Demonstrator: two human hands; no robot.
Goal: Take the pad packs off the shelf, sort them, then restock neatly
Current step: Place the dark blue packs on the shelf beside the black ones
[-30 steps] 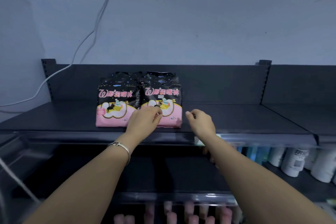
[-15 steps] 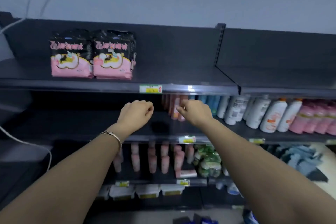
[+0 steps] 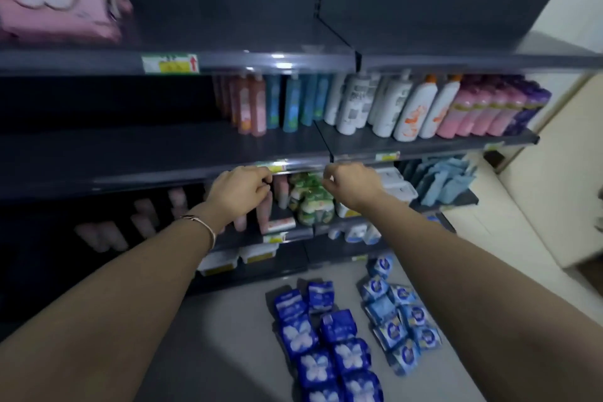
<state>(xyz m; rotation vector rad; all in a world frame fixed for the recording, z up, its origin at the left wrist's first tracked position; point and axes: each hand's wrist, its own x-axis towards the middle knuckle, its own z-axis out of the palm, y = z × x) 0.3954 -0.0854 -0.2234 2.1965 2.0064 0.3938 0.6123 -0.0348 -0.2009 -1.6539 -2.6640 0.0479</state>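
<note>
Pink-and-black pad packs stand on the top shelf at the far left, blurred. On the floor lie several dark blue pad packs in a cluster, with several light blue pad packs to their right. My left hand and my right hand hang in the air in front of the third shelf's edge. Their fingers are loosely curled and hold nothing. Both hands are well below the top shelf and well above the floor packs.
Rows of bottles fill the right part of the second shelf; its left part is bare. Lower shelves carry pink tubes, green packs and white tubs. A pale cabinet stands at the right.
My view has swung down from the top shelf to the floor. Both hands left the pink-and-black packs and dropped in front of the lower shelves, holding nothing.
</note>
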